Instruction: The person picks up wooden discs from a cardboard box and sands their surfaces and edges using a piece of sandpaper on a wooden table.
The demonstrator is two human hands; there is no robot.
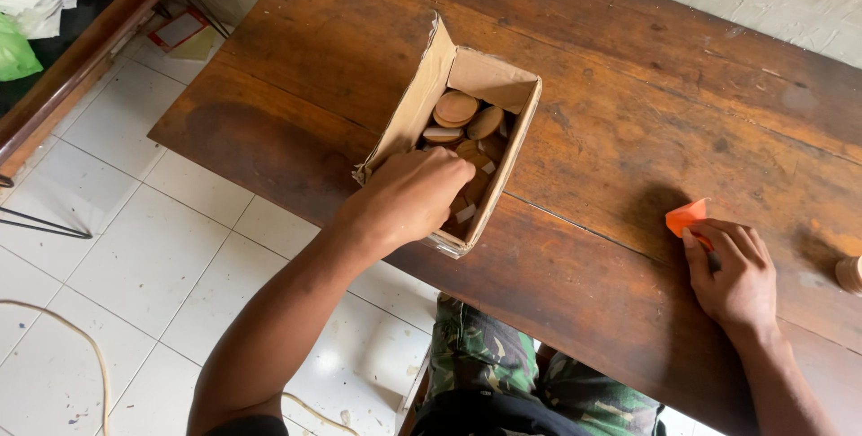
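I saw my left hand (409, 195) reaching into the cardboard box (516, 144) on the table (628, 113), fingers among wooden discs (456, 108); grip hidden, can't tell. Right hand (736, 279) lay flat, pinning orange paper (686, 217) w/ fingertips.

cardboard box (503, 162): open, holds wooden discs (456, 108) | orange paper (687, 217): on table

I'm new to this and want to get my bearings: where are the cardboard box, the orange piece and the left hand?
cardboard box (415, 99): head view, its raised flap.
orange piece (686, 217): head view, its middle.
left hand (411, 192): head view, its back.
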